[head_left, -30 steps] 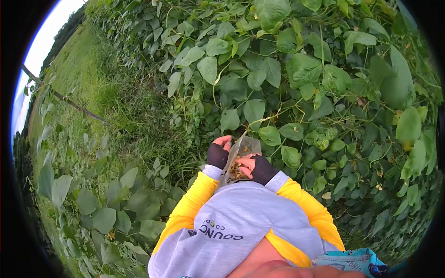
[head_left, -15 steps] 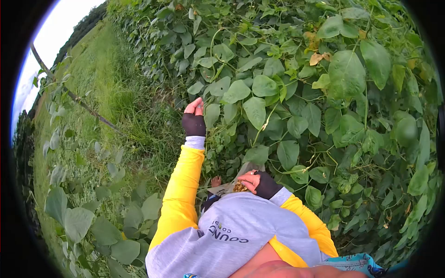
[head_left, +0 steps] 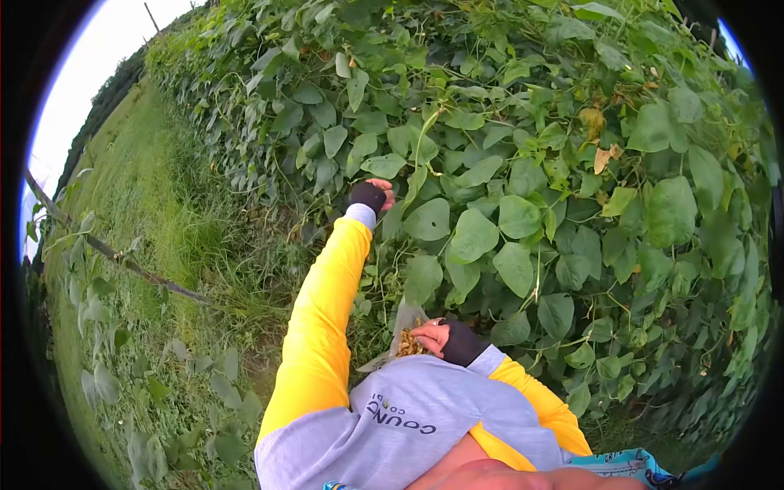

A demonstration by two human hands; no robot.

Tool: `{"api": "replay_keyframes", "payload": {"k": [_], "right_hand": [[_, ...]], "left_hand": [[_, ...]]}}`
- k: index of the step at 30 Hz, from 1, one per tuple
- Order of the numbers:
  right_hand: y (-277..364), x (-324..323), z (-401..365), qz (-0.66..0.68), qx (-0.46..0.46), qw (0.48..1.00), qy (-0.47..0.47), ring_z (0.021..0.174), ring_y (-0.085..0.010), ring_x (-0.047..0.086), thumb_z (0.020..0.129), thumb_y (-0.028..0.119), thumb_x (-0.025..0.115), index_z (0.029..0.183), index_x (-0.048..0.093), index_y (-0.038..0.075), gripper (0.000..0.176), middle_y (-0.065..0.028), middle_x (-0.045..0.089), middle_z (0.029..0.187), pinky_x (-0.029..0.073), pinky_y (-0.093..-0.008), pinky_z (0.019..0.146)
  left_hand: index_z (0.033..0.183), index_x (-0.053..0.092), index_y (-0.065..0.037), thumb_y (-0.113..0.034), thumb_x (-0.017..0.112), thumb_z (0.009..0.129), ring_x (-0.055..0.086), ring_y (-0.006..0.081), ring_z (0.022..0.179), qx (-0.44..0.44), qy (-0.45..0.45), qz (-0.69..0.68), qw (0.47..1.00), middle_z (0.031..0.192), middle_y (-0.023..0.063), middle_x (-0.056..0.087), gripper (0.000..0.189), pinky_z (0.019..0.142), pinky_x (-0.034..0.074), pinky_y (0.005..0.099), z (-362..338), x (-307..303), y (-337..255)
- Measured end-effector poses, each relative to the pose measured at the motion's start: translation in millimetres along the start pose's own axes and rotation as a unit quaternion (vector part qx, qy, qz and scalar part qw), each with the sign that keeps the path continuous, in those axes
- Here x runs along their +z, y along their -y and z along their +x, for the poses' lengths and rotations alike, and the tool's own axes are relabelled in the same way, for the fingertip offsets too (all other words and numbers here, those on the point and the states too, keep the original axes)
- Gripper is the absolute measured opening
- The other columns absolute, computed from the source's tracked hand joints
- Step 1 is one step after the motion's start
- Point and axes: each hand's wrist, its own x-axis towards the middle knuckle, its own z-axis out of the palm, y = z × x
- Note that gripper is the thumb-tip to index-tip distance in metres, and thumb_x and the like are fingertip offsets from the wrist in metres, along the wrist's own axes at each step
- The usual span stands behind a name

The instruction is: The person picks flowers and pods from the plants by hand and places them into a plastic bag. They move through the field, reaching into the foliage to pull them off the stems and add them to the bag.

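Note:
My left hand (head_left: 373,197), in a black fingerless glove, is stretched out to the edge of the bean vines (head_left: 474,233). Its fingers are curled among the leaves, and what they hold, if anything, is hidden. A long, thin green pod (head_left: 423,143) hangs just right of it. Close to my chest, my right hand (head_left: 447,340), gloved the same way, is closed at the mouth of a pale translucent bag (head_left: 406,317). Yellow-brown dried pods (head_left: 409,343) show inside the bag, against my right fingertips. My shirt hides the bag's lower part.
Dense leafy vines fill the front and right. A grass strip (head_left: 155,163) runs along the left, with a slanting wooden stick (head_left: 122,260) and more leafy plants (head_left: 163,408) nearer to me. Some dry brown leaves (head_left: 604,157) hang at upper right.
My left hand has moved slightly right and down in view, its fingers turning toward the vines. My right hand stays at the bag. The view has shifted, showing more of the vines.

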Motion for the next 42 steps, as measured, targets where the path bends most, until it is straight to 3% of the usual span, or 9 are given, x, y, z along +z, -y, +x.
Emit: {"api": "replay_keyframes", "payload": {"k": [7,16,20,24,29,33,36,38,42], "right_hand": [[-5.4,28.0,30.2,-0.003,0.016,0.999,0.037,0.085,-0.0304,0.065,0.092,0.014,0.059,0.112,0.065,0.005,0.023,-0.0144,0.067,0.094,0.052,-0.0370,0.075],[-0.3,38.6,70.0,0.005,0.009,0.994,0.107,0.076,-0.0286,0.064,0.092,0.012,0.058,0.112,0.064,0.006,0.021,-0.0134,0.066,0.087,0.051,-0.0368,0.068],[-13.3,48.5,80.0,-0.049,-0.123,0.990,0.052,0.065,-0.0233,0.060,0.092,0.013,0.057,0.111,0.063,0.006,0.021,-0.0091,0.060,0.075,0.048,-0.0349,0.060],[-14.6,31.6,80.8,0.068,-0.053,0.990,0.115,0.066,-0.0232,0.061,0.091,0.011,0.055,0.111,0.063,0.005,0.022,-0.0085,0.061,0.076,0.047,-0.0372,0.060],[21.1,-13.8,72.8,0.140,-0.036,0.987,0.062,0.091,-0.0260,0.065,0.094,0.013,0.057,0.115,0.062,0.002,0.024,-0.0151,0.067,0.103,0.051,-0.0332,0.080],[110.5,-130.8,53.1,0.048,-0.196,0.973,-0.110,0.090,-0.0279,0.064,0.090,0.006,0.059,0.111,0.064,0.003,0.022,-0.0149,0.066,0.099,0.051,-0.0357,0.079],[150.0,-243.0,35.8,-0.197,-0.188,0.906,-0.324,0.088,-0.0322,0.065,0.083,-0.003,0.062,0.105,0.067,0.001,0.023,-0.0163,0.067,0.098,0.052,-0.0370,0.077],[155.8,-311.1,36.1,-0.333,-0.181,0.787,-0.486,0.085,-0.0339,0.066,0.081,-0.005,0.061,0.101,0.067,0.001,0.022,-0.0172,0.068,0.091,0.053,-0.0389,0.075],[130.3,-442.7,47.0,-0.556,-0.153,0.620,-0.532,0.086,-0.0338,0.064,0.083,0.002,0.060,0.099,0.068,0.004,0.018,-0.0156,0.068,0.089,0.052,-0.0403,0.077]], "left_hand": [[0.109,0.060,-0.004,0.004,0.053,0.083,0.061,0.0170,0.061,0.095,0.060,0.082,0.990,0.075,0.0062,0.063,0.028,0.056,0.050,0.0302,-11.2,-13.6,0.3],[0.091,0.065,-0.007,0.001,0.064,0.075,0.060,0.0145,0.052,0.081,0.060,0.314,0.944,0.063,0.0045,0.062,0.019,0.050,0.048,0.0292,-46.2,-13.7,-9.0],[0.091,0.065,-0.003,0.002,0.058,0.080,0.056,0.0151,0.048,0.063,0.075,0.156,0.983,0.059,0.0057,0.059,0.014,0.046,0.043,0.0295,-51.3,-30.4,-4.0],[0.095,0.064,0.000,0.004,0.060,0.083,0.062,0.0132,0.058,0.130,0.043,0.146,0.980,0.072,0.0052,0.064,0.013,0.054,0.052,0.0263,-65.1,-42.0,12.0],[0.098,0.065,0.002,0.000,0.065,0.086,0.065,0.0138,0.065,0.060,0.140,0.109,0.982,0.078,0.0082,0.068,0.012,0.061,0.055,0.0253,-172.8,-33.9,8.3],[0.092,0.071,0.000,-0.010,0.068,0.085,0.068,0.0162,0.069,0.032,0.279,0.328,0.902,0.077,0.0088,0.071,0.013,0.064,0.055,0.0298,-243.7,-15.7,64.2],[0.093,0.071,0.000,-0.011,0.069,0.084,0.069,0.0170,0.069,0.110,0.306,0.496,0.805,0.077,0.0095,0.071,0.013,0.064,0.055,0.0302,-253.6,-0.7,118.0],[0.093,0.071,0.000,-0.012,0.069,0.084,0.069,0.0175,0.069,0.141,0.289,0.549,0.771,0.077,0.0100,0.071,0.014,0.064,0.055,0.0305,-254.5,7.1,132.2],[0.093,0.071,-0.001,-0.013,0.069,0.084,0.069,0.0185,0.069,0.185,0.251,0.572,0.759,0.077,0.0109,0.071,0.015,0.064,0.055,0.0311,-250.7,15.4,142.9]]}}
